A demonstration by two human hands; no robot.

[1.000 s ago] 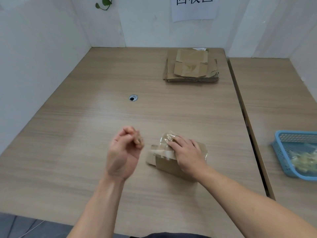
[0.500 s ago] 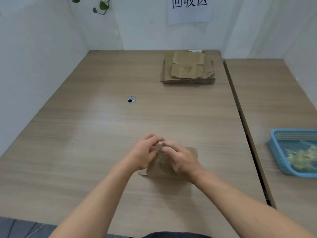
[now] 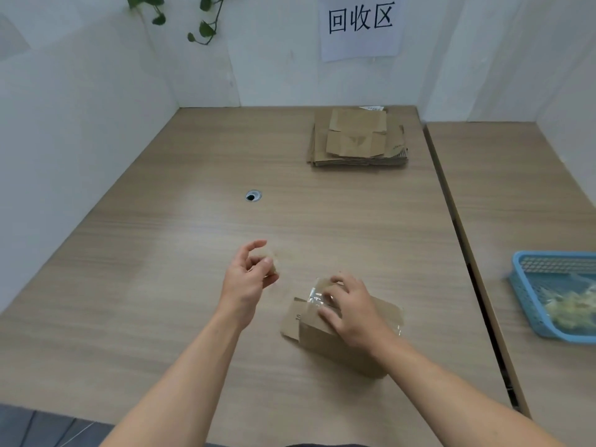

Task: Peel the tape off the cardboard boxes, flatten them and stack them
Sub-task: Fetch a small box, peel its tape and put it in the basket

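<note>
Small brown cardboard box (image 3: 342, 340) is lying on the pale wooden table (image 3: 161, 285), near its front edge and well apart from the stack of flattened brown cardboard (image 3: 358, 140) sitting at the far side. One end flap is hanging open on its left. Right hand (image 3: 354, 312) is lying over the top of the box and gripping it, fingers curling over the far edge onto a crinkled strip of clear tape (image 3: 317, 293) that is lifting off there. Left hand (image 3: 248, 279) is hovering just left of the box, thumb and fingertips pinching a small pale scrap (image 3: 272, 261), too blurred to identify, possibly torn tape. Blue plastic basket (image 3: 532, 301) is sitting on the neighbouring table, holding pale crumpled scraps. Judging by its look, the box is likely feeling light and fairly stiff, sliding easily unless pinned, while the tape is looking thin, sticky and prone to tearing; taking its lifted end and pulling low along the seam is seeming wisest
</note>
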